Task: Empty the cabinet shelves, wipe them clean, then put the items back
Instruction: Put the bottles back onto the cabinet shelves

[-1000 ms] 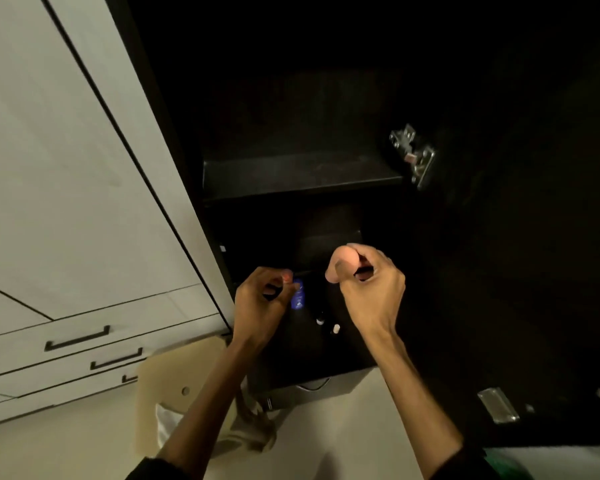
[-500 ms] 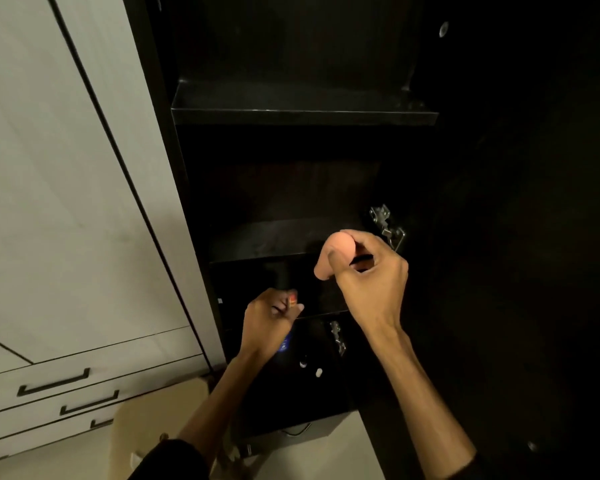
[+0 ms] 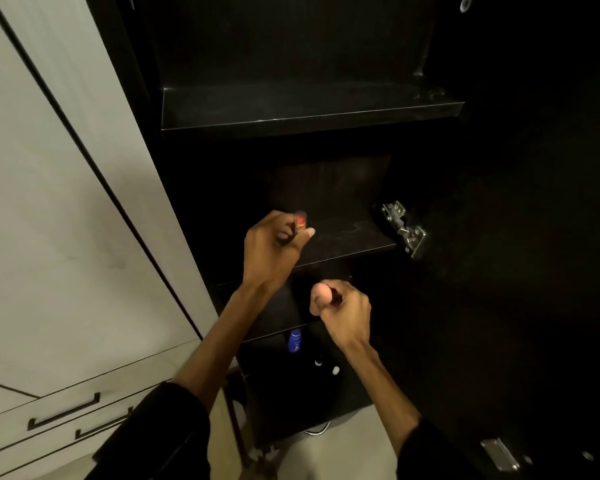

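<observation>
Nearest, the right hand [image 3: 343, 308] grips a peach-coloured rounded item [image 3: 321, 294] in front of the lower shelf [image 3: 274, 332], under which a blue bottle [image 3: 294, 341] stands. Farther in, the left hand [image 3: 274, 244] pinches a small red-orange tube [image 3: 300, 224] over the middle shelf's [image 3: 354, 237] bare board. This looks like the putting-back step; next, lower the tube onto that board and let go.

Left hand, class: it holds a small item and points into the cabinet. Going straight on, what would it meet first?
Probably the bare middle shelf: the left hand, pinching a small red-and-orange item, sits at that shelf's front edge. Depth is unclear in the dark.
</observation>
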